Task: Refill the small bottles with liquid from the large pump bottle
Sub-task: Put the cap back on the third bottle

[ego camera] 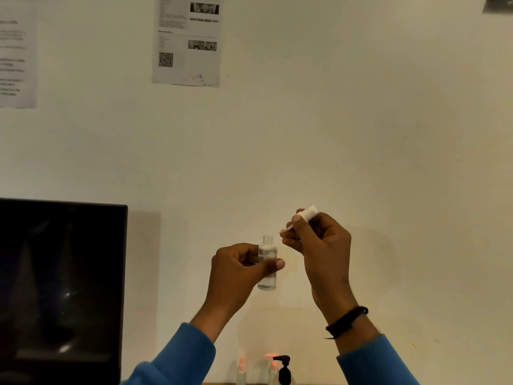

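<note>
Clear liquid fills part of a small bottle point(267, 262) that is held upright in the air in front of a pale wall point(361, 120), its threaded neck open and uncapped. The left hand point(238, 269) grips it around the middle, fingers curled behind and the thumb pressed across the front. Just to the right and a little higher, the right hand point(319, 245) pinches a white cap point(309, 213) between thumb and fingers; a thin tube point(286, 228) hangs from the cap and slants down toward the bottle's mouth, its tip near the neck but apart from it. A dark cord bracelet point(347, 321) circles the right wrist, and both forearms wear blue sleeves point(183, 357). Far below the hands, at the bottom edge of the view, stands a black pump top point(283, 366) of a large bottle, and beside it two more small bottles point(241, 370) with pinkish tops, blurred and partly cut off. A dark switched-off screen point(61, 287) fills the lower left corner. Higher on the wall hangs a printed sheet point(186, 40) with photos and a square code, too blurred to read, and another sheet of text point(16, 56) shows at the left edge.
</note>
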The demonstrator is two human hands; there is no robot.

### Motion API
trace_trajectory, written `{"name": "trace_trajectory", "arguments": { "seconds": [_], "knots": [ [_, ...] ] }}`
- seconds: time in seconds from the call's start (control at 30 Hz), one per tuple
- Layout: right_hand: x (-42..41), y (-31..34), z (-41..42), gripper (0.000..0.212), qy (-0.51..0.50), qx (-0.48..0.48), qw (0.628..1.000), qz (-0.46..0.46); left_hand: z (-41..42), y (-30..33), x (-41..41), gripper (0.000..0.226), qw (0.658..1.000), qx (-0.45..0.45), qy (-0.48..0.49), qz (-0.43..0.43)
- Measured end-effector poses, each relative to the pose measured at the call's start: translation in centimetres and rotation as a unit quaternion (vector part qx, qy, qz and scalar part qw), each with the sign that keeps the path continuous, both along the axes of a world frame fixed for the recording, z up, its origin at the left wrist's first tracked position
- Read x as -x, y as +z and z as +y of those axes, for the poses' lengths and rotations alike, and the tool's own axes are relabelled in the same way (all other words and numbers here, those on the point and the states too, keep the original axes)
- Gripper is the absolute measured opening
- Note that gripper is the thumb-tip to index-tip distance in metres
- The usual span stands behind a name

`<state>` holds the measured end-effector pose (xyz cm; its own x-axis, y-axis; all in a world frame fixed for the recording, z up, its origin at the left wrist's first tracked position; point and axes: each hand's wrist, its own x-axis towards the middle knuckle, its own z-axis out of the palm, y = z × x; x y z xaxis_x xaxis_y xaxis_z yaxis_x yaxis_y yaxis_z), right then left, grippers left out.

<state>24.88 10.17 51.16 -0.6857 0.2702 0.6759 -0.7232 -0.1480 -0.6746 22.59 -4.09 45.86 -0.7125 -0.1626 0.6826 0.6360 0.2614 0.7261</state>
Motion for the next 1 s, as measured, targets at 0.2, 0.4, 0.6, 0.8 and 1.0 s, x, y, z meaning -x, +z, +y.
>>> {"name": "trace_trajectory", "arguments": {
  "seconds": [0.2,0.4,0.6,0.8,1.0],
  "knots": [
    [1.3,1.5,-0.5,0.012,-0.023,-0.1,0.994,-0.029,-0.1,-0.1,0.0,0.036,1.0,0.005,-0.002,0.001],
    [2.1,2.4,-1.3,0.019,-0.017,-0.19,0.98,-0.051,0.1,0.2,-0.3,0.04,1.0,-0.008,-0.019,-0.009],
    [2.4,1.8,-1.7,0.018,-0.031,-0.189,0.981,-0.037,0.2,0.6,-0.5,0.05,0.999,-0.017,-0.028,-0.001],
    [2.6,1.8,-1.5,0.03,-0.004,-0.21,0.978,-0.01,0.1,0.8,-0.5,0.056,0.999,-0.03,-0.027,0.013],
    [3.1,2.2,-1.3,0.029,0.017,-0.224,0.974,-0.012,0.1,1.3,-0.2,0.056,0.999,-0.024,-0.009,0.027]
  ]
}}
